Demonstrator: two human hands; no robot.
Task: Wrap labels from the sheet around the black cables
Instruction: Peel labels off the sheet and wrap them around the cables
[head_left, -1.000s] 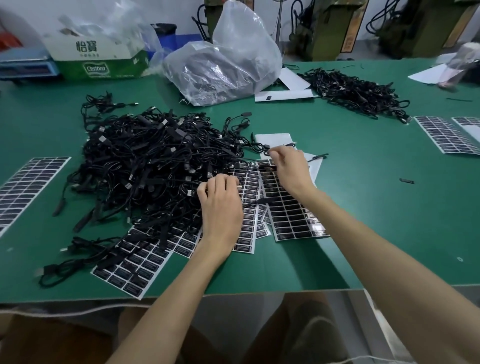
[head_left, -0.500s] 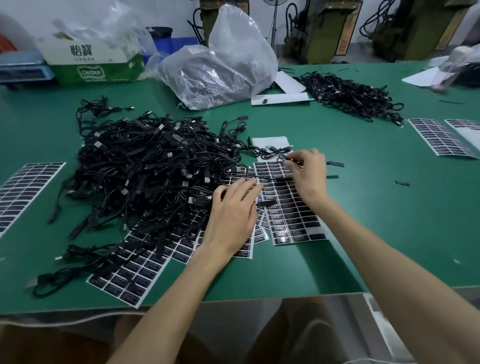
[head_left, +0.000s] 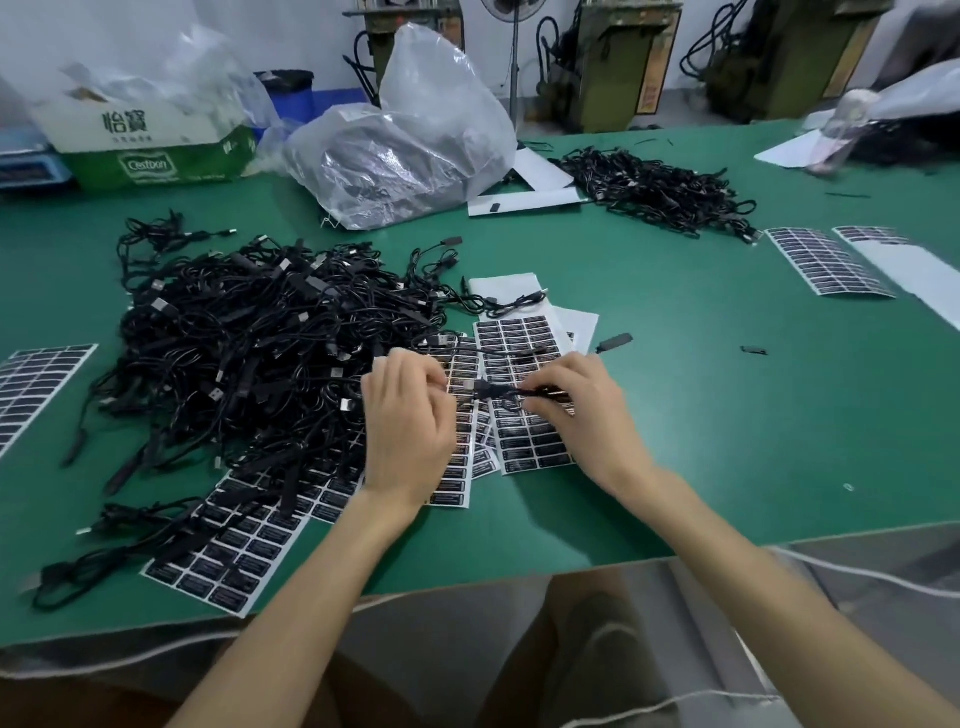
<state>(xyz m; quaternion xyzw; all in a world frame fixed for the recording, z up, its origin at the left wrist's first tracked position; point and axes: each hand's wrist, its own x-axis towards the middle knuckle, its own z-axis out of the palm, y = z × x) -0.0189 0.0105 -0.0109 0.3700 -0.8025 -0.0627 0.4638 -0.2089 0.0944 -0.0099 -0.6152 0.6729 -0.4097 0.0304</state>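
Note:
A big tangle of black cables (head_left: 249, 353) lies left of centre on the green table (head_left: 727, 415). Sheets of black labels (head_left: 524, 338) lie fanned out in front of me. My left hand (head_left: 408, 431) and my right hand (head_left: 587, 410) hover over the sheets, and both pinch one black cable (head_left: 491, 388) stretched between them. The right fingers curl round the cable's right part; a label there cannot be made out.
More label sheets lie at the far left (head_left: 36, 384), front left (head_left: 228, 551) and right (head_left: 826, 260). A second cable pile (head_left: 654, 187), a clear plastic bag (head_left: 405, 150) and a cardboard box (head_left: 150, 140) stand at the back. Machines stand behind the table.
My left hand lifted off the sheets and curled its fingers. My right hand came down from the sheet's top edge. Both now hold a cable between them.

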